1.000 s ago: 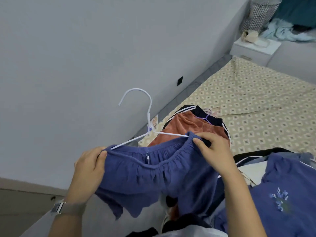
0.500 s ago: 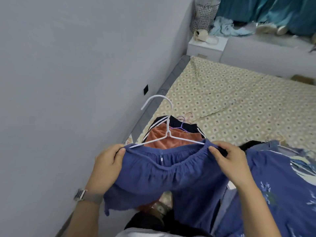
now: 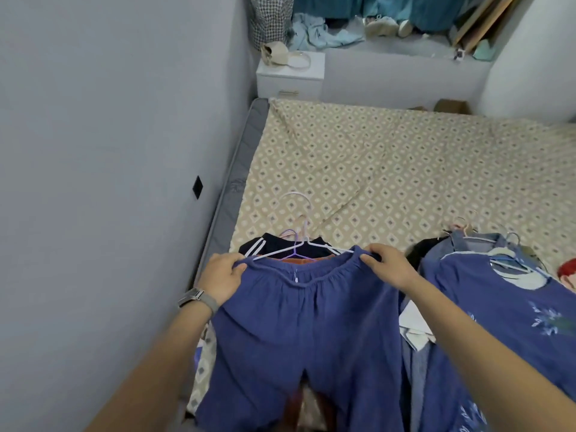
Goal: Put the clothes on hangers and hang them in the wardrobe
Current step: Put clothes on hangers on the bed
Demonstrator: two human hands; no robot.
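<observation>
- Stretching between both hands, a pair of blue trousers (image 3: 299,332) is held up by its elastic waistband over the near edge of the bed (image 3: 389,169), the legs hanging down toward the viewer.
- The left end of the waistband is gripped by the left hand (image 3: 223,277), fingers curled round the gathered cloth; a grey watch (image 3: 198,299) is worn on that wrist.
- The right end of the waistband is pinched by the right hand (image 3: 388,266), thumb on the near side of the cloth.
- A white wire hanger (image 3: 307,241) is seen just behind the waistband, its arms running toward both hands and its hook pointing up and away over the bedsheet; whether the arms are inside the waistband cannot be told.
- Behind the trousers, near the bed's left edge, a black garment with white stripes (image 3: 265,244) and an orange garment (image 3: 299,260) are laid, with a purple hanger (image 3: 293,249) on them.
- Toward the near right corner of the bed, a blue floral top (image 3: 514,307) and a denim garment (image 3: 467,247) are laid on hangers of their own.
- Beyond the bed's far left corner a white bedside cabinet (image 3: 291,77) is placed against the wall.
</observation>
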